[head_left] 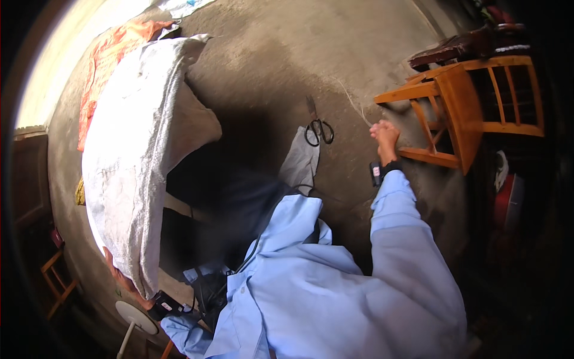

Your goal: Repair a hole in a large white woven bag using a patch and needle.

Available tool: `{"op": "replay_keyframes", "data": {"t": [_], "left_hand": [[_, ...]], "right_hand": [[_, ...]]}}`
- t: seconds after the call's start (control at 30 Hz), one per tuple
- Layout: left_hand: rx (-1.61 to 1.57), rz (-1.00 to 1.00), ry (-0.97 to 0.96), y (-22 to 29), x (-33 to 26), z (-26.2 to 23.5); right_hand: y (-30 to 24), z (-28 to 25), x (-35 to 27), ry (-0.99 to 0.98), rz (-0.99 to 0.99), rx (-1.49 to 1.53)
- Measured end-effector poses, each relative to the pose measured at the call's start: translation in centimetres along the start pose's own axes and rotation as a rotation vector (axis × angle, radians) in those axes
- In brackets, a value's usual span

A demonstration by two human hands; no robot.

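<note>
A large white woven sack [128, 149] stretches along my left side, its folded edge toward me. My left hand [122, 278] grips its near end, with the fingers partly hidden behind the fabric. Out to the right, my right hand [386, 136] is closed on a thin pale string [353, 102], which trails away from it toward the far floor. Between the hands, black-handled scissors [318, 131] lie on the floor, partly over a grey piece of cloth [302, 158].
An orange-brown wooden chair [460, 113] stands just right of my right hand. Beyond the sack lies an orange sack [110, 60]. At lower left are a round white-topped stool [136, 317] and a wooden frame [58, 281]. A red object [505, 200] sits at the right.
</note>
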State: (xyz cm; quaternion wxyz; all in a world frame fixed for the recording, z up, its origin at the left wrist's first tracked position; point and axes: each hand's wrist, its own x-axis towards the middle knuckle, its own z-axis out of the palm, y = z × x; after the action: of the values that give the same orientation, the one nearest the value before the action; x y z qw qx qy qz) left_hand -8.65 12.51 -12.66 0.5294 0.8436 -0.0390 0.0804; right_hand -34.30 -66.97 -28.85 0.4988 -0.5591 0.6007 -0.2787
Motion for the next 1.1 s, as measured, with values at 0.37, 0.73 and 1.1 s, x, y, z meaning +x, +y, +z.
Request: {"op": "replay_keyframes", "data": {"t": [0.37, 0.73, 1.1], "left_hand": [[-0.546, -0.316, 0.094, -0.1, -0.5, 0.1], [-0.971, -0.54, -0.009, 5.8, -0.1, 1.6], [-0.797, -0.338, -0.06, 3.0, -2.6, 0.0]], "right_hand": [[-22.1, -10.9, -4.0, 0.363, -1.015, -0.516], [-21.0, -15.1, -2.0, 0.565, -0.857, -1.03], [8.7, 11.3, -20.0, -0.647, -0.581, -0.886]]}}
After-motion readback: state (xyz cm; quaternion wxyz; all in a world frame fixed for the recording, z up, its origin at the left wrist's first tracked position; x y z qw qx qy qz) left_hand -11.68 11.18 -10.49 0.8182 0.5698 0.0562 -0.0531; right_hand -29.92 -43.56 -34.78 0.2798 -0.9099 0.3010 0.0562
